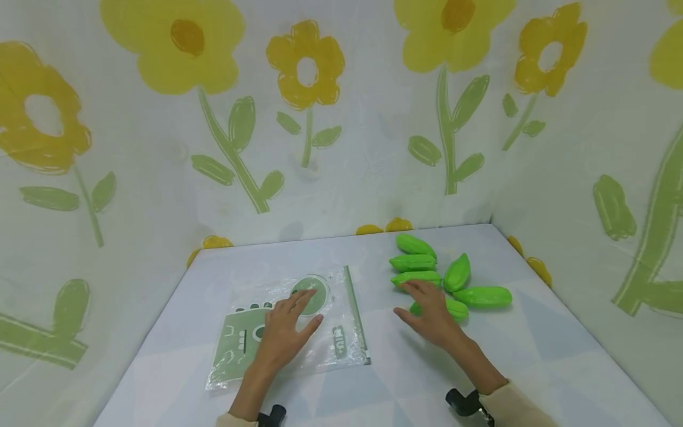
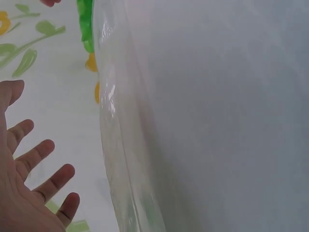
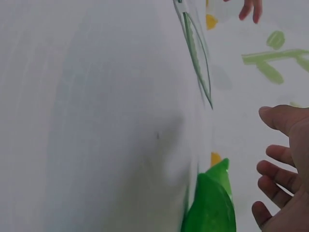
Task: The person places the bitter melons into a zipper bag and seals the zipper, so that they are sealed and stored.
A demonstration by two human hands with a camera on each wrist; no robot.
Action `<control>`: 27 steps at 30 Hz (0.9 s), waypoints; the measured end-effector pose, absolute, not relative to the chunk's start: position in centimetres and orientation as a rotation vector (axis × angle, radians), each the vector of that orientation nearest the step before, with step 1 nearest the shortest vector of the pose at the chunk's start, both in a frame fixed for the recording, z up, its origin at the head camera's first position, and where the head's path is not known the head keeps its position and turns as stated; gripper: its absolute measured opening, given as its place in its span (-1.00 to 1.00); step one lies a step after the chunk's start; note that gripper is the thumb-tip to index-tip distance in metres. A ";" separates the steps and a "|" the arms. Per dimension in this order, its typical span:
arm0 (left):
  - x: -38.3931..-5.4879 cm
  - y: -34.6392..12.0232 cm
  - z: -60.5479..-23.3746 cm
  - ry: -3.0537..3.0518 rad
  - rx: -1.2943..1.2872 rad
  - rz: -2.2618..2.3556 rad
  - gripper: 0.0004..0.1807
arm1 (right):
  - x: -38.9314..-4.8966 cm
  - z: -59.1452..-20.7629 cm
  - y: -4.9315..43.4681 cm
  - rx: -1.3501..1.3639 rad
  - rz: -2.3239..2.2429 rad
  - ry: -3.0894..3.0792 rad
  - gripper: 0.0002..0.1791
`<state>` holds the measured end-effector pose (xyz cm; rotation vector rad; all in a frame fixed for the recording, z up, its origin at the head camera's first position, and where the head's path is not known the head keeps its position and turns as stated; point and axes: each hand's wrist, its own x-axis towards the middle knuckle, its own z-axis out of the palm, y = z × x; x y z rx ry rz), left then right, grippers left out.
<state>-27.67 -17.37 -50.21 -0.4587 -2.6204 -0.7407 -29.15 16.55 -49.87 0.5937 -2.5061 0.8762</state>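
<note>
A clear zip-top plastic bag (image 1: pixel 339 341) with green printed shapes lies flat on the left half of the table, its green closure strip on the right side. My left hand (image 1: pixel 285 332) hovers over the bag with fingers spread, holding nothing; the left wrist view shows this left hand (image 2: pixel 29 179) apart from the bag's raised edge (image 2: pixel 113 106). To the right lie several bright green, ridged, elongated fruits (image 1: pixel 482 297). Above the nearest green fruit (image 1: pixel 457 309), partly covering it, is my right hand (image 1: pixel 431 314), its fingers loosely bent around nothing.
The pale table (image 1: pixel 395 373) meets flower-printed curtain walls (image 1: pixel 347 178) at the back and both sides. Dark straps (image 1: pixel 465 403) sit at both wrists, by beige sleeves (image 1: pixel 514 406).
</note>
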 end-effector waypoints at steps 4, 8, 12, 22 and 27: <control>-28.1 -16.5 -50.0 -2.615 -0.489 -0.789 -0.33 | -29.4 -50.3 15.9 0.621 0.865 -2.501 -0.43; -28.4 -15.8 -50.1 -2.626 -0.484 -0.862 -0.32 | -29.8 -50.8 15.3 0.661 0.866 -2.480 -0.45; -28.6 -15.1 -50.1 -2.627 -0.476 -0.954 -0.31 | -30.3 -51.4 14.6 0.669 0.904 -2.488 -0.47; -30.1 -12.9 -50.7 -2.604 -0.456 -1.181 -0.31 | -31.5 -52.1 12.9 0.625 1.042 -2.583 -0.52; -30.6 -12.1 -51.1 -2.595 -0.464 -1.244 -0.32 | -32.0 -52.3 12.1 0.630 1.117 -2.596 -0.53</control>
